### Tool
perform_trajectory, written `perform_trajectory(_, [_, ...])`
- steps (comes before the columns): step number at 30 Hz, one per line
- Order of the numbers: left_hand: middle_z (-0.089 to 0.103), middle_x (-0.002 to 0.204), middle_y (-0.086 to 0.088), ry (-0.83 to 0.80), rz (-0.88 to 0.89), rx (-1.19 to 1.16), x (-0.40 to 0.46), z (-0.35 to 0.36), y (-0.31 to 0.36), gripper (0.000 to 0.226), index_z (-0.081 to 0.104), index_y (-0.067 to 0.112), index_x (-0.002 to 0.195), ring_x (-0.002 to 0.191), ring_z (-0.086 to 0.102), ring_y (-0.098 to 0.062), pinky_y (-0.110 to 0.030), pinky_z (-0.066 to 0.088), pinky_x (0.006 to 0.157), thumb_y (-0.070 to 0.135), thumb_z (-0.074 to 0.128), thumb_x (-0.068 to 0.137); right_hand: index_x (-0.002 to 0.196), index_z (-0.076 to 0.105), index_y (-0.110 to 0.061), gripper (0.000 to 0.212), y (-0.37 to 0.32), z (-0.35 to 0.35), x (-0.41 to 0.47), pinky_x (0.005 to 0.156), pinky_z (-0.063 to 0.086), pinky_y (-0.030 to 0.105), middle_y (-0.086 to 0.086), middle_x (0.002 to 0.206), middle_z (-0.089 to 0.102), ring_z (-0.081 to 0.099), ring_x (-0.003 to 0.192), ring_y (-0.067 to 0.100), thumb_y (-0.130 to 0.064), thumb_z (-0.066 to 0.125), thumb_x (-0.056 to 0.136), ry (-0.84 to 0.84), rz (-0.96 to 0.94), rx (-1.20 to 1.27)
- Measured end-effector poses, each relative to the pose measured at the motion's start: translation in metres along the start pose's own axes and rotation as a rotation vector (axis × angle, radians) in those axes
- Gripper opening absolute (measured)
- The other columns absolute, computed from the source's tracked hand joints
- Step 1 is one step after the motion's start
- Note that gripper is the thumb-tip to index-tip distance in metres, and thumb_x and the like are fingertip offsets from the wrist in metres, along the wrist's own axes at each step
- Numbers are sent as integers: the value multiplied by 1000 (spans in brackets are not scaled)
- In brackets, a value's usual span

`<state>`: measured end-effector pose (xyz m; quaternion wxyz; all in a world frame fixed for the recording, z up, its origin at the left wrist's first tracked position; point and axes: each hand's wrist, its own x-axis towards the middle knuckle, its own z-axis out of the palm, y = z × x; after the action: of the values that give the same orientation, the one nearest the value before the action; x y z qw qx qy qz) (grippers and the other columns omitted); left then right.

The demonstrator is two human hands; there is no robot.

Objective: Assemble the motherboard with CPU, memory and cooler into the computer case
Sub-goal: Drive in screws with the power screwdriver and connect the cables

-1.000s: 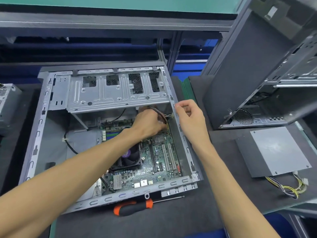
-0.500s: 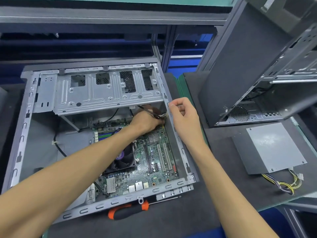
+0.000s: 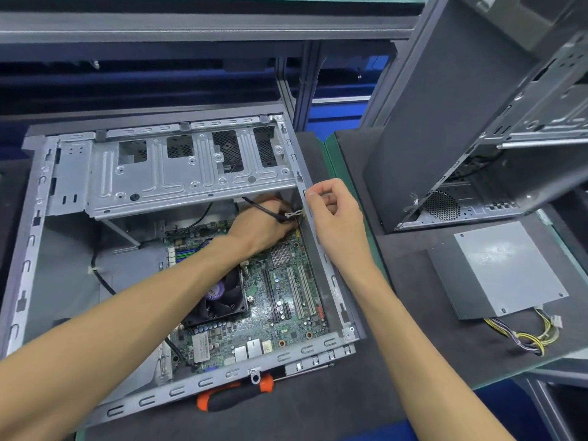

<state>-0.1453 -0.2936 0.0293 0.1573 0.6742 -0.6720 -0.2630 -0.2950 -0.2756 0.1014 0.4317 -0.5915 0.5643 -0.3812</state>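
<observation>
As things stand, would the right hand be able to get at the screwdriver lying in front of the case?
Probably yes. The screwdriver lies in the open on the mat, just outside the case wall, with nothing over it. The right hand is up at the case's right edge and seems to hold nothing bulky.

Left hand (image 3: 264,227) pushed deeper toward the far right corner of the case (image 3: 321,249), now gripping the dark cable (image 3: 270,212). Right hand (image 3: 334,214) slid along the case's right wall, thumb and forefinger pinched at the rim.
</observation>
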Motion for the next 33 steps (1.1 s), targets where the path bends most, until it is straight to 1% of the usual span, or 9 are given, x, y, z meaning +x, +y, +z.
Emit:
perform_trajectory(3, [72, 113, 7, -10, -18, 9, -1, -2, -2, 27, 69, 30, 116, 99, 68, -18, -34, 56, 86, 42, 64, 92, 91, 60, -25, 6, 1, 0, 0, 65, 40, 14, -2, 85, 56, 48, 71, 4, -23, 60, 97, -5, 0, 2])
perform_trajectory(9, [73, 107, 1, 3, -58, -31, 0, -2, -2, 26, 69, 29, 115, 91, 69, -21, -37, 58, 82, 41, 62, 93, 90, 59, -26, 7, 1, 0, 0, 66, 40, 16, -3, 84, 54, 47, 72, 5, -24, 59, 97, -13, 0, 4])
perform_trajectory(10, [73, 105, 1, 0, -64, -38, 0, -1, -3, 27, 68, 29, 116, 89, 69, -21, -37, 58, 81, 42, 62, 93, 91, 59, -26, 7, 1, 0, 0, 66, 40, 17, -3, 84, 54, 47, 72, 5, -25, 59, 97, -12, 1, 2])
perform_trajectory(13, [71, 91, 3, -2, -69, -42, 1, 0, -4, 27, 68, 31, 116, 69, 64, -16, -29, 55, 66, 44, 62, 93, 90, 58, -27, 8, 1, 0, 0, 66, 40, 15, -4, 84, 54, 47, 71, 4, -25, 59, 97, -14, 2, 9])
perform_trajectory(14, [71, 92, 3, -5, -65, -41, 1, 0, -4, 27, 67, 31, 116, 70, 65, -17, -29, 55, 67, 44, 62, 92, 89, 58, -28, 8, 1, 1, 0, 65, 40, 15, -4, 84, 54, 47, 71, 4, -25, 59, 97, -11, 2, 11])
perform_trajectory(16, [73, 106, 2, -9, -54, -36, 2, 1, -4, 27, 67, 32, 116, 89, 69, -21, -34, 58, 80, 44, 63, 91, 88, 58, -29, 9, 1, 1, 0, 65, 41, 16, -4, 83, 55, 48, 72, 4, -25, 60, 97, -6, 4, 16])
perform_trajectory(18, [72, 112, 2, -11, -51, -39, 2, 1, -4, 28, 66, 33, 116, 97, 68, -21, -37, 57, 86, 45, 64, 91, 88, 58, -29, 9, 1, 1, 0, 66, 41, 17, -4, 83, 55, 49, 73, 5, -25, 60, 97, -5, 6, 16])
perform_trajectory(26, [72, 113, 4, 6, -38, -60, 1, 1, -4, 29, 68, 31, 114, 99, 68, -19, -36, 56, 89, 47, 64, 90, 92, 60, -23, 6, 0, 1, 0, 68, 41, 21, -3, 83, 54, 48, 72, 5, -24, 60, 97, -5, 2, 10])
perform_trajectory(33, [72, 111, 5, 21, -17, -46, 0, 1, -2, 26, 69, 31, 113, 93, 68, -19, -31, 56, 83, 44, 65, 90, 90, 59, -25, 7, -1, 0, -1, 68, 42, 21, -3, 83, 54, 48, 74, 7, -25, 59, 97, -9, -1, 3])
